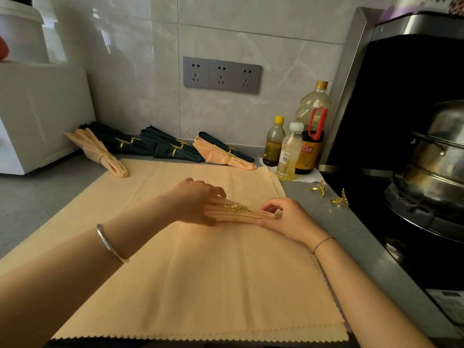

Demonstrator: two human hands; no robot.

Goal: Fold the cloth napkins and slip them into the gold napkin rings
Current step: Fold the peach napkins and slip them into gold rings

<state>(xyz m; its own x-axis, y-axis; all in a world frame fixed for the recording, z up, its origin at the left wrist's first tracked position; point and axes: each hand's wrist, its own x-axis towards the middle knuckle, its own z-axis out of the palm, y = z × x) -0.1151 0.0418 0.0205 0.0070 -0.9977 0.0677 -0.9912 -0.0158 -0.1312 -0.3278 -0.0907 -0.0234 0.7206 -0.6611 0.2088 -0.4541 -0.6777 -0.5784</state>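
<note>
Hands work the folded peach napkin (251,215) just above the flat napkins (200,272) spread on the worktop (351,234). Left hand (198,204) grips the wide pleated end; right hand (288,219) pinches the narrow end. Gold ring (237,211) sits around the middle. Keep the pleats compressed while seating the ring, so that no layer snags. Spare rings (319,189) lie near on the right; finished napkins (163,146) line the wall.

Home kitchen: tiled wall (251,28) with triple socket plate (222,75), steel pot (437,156) on gas hob (424,217) at tabletop's (37,197) right edge, oil bottles (301,136) at back.
</note>
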